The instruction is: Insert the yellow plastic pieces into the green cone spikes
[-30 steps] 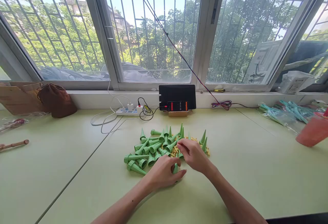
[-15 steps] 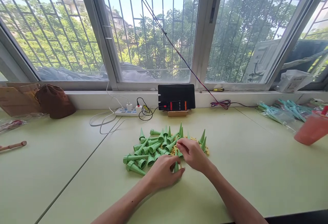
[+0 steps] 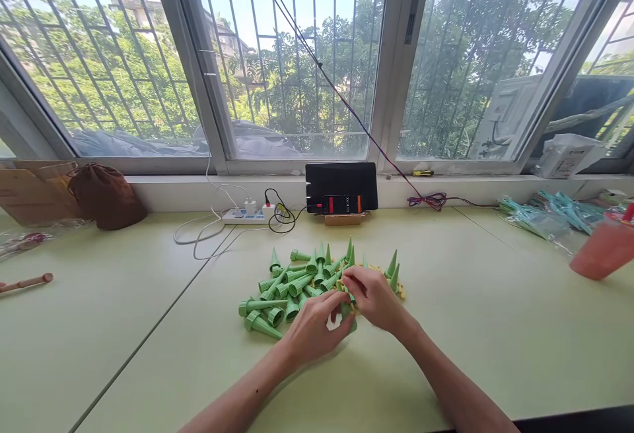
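A heap of green plastic cones (image 3: 297, 284) lies on the pale green table (image 3: 470, 327), with small yellow pieces (image 3: 400, 291) scattered at its right side. My left hand (image 3: 314, 331) is closed around one green cone (image 3: 347, 313) at the near edge of the heap. My right hand (image 3: 374, 298) meets it from the right, fingertips pinched at the cone's top; what they pinch is too small to make out. Two cones stand upright just behind my right hand.
A phone on a wooden stand (image 3: 341, 207) leans on a dark tablet (image 3: 341, 182) by the window sill. A power strip with cables (image 3: 245, 215) lies left of it. A brown pouch (image 3: 106, 195), a wooden stick (image 3: 24, 282), teal packets (image 3: 549, 215) and a pink cup (image 3: 601, 251) sit at the sides.
My left hand has lifted the green cone slightly and drawn it toward my right hand, so both hands now meet at the cone. The view shifted a little.
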`<state>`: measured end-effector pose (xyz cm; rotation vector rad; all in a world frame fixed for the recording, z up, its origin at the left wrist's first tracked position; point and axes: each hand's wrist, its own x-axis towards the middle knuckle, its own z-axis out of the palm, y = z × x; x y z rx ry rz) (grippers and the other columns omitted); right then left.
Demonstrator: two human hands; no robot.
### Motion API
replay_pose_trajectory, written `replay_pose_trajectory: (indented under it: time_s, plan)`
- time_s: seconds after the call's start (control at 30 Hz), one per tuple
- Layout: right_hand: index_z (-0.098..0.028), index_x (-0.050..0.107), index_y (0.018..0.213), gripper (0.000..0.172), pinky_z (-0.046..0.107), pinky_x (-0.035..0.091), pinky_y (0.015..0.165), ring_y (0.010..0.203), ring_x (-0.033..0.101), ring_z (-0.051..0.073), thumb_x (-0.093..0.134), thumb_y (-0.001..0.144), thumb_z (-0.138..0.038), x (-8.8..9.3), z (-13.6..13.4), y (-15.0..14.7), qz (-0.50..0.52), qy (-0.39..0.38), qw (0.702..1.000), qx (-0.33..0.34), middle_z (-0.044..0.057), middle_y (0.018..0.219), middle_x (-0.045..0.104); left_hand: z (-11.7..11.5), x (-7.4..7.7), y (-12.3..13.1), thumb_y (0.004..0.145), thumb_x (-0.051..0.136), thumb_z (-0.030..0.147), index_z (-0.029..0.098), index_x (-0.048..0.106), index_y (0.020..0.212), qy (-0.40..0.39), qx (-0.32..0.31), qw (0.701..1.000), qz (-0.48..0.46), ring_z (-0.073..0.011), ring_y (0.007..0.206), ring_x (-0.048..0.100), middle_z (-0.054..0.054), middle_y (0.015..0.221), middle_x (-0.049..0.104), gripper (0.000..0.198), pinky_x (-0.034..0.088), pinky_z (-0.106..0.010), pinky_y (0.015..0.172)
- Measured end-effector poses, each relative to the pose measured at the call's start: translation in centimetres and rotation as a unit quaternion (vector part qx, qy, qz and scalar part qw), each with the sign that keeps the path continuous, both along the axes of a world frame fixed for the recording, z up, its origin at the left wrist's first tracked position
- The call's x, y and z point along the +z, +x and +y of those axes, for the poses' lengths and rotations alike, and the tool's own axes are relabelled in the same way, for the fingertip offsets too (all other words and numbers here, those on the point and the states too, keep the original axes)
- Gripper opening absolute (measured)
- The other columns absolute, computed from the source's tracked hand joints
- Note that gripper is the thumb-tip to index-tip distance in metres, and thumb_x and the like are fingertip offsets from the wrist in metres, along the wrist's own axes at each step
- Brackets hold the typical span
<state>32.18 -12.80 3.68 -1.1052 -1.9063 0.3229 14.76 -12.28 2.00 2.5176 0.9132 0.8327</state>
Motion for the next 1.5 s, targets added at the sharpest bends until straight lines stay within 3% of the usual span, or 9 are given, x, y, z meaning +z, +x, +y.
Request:
replay_pose_trajectory:
  time_s: [0.27,0.5,0.63,0.87,1.17,1.5]
  plan:
    - [-0.019,0.055,0.080,0.025,0.024,0.035,0.058,0.059,0.043,0.013,0.040,0.098,-0.025,0.1,0.0,0.0,0.019,0.011,1.000,-0.005,0.000,0.069,0.054,-0.1,-0.2,0.0,0.080,0.062,0.025,0.021,0.050,0.117,-0.008,0.005,0.998,-0.057,-0.0122,0.067,0.054,-0.002,0.088,0.055,0.039,0.050,-0.022,0.057]
    - [-0.019,0.057,0.082,0.024,0.024,0.037,0.059,0.061,0.046,0.013,0.041,0.098,-0.026,0.2,-0.1,0.0,0.031,0.016,0.999,-0.003,0.001,0.070,0.057,-0.2,0.0,0.3,0.081,0.055,0.013,0.025,0.043,0.126,-0.038,0.004,0.991,-0.126,-0.0127,0.078,0.055,-0.003,0.098,0.050,0.049,0.056,-0.022,0.062]
    - [-0.019,0.058,0.084,0.023,0.024,0.038,0.059,0.061,0.047,0.014,0.042,0.098,-0.027,0.3,0.0,0.0,0.035,0.018,0.999,-0.010,0.001,0.071,0.058,-0.1,0.1,0.4,0.081,0.054,0.012,0.026,0.045,0.125,-0.042,0.022,0.989,-0.140,-0.0132,0.078,0.054,-0.004,0.100,0.050,0.046,0.056,-0.021,0.060]
    - [-0.019,0.058,0.085,0.022,0.025,0.038,0.058,0.059,0.047,0.014,0.043,0.097,-0.029,0.5,-0.2,-0.1,0.034,0.016,0.999,-0.022,0.001,0.068,0.057,0.5,-0.3,0.2,0.087,0.050,0.017,0.024,0.046,0.120,-0.020,0.064,0.990,-0.127,-0.0064,0.054,0.047,-0.003,0.098,0.049,0.034,0.051,-0.023,0.055]
    - [-0.018,0.060,0.088,0.019,0.025,0.042,0.056,0.059,0.051,0.013,0.047,0.095,-0.029,0.5,-0.2,-0.1,0.070,0.008,0.997,-0.026,0.003,0.074,0.062,1.0,0.5,-0.1,0.091,0.048,0.022,0.023,0.049,0.119,-0.026,0.111,0.983,-0.141,-0.0054,0.051,0.046,-0.004,0.104,0.053,0.027,0.048,-0.022,0.053]
    - [-0.018,0.061,0.092,0.015,0.025,0.042,0.056,0.058,0.050,0.013,0.049,0.094,-0.026,0.6,-0.2,0.0,0.066,0.016,0.997,-0.022,0.003,0.076,0.062,1.1,0.4,-0.2,0.092,0.048,0.024,0.023,0.050,0.121,-0.023,0.110,0.981,-0.156,-0.0076,0.056,0.049,-0.004,0.104,0.055,0.029,0.047,-0.022,0.054]
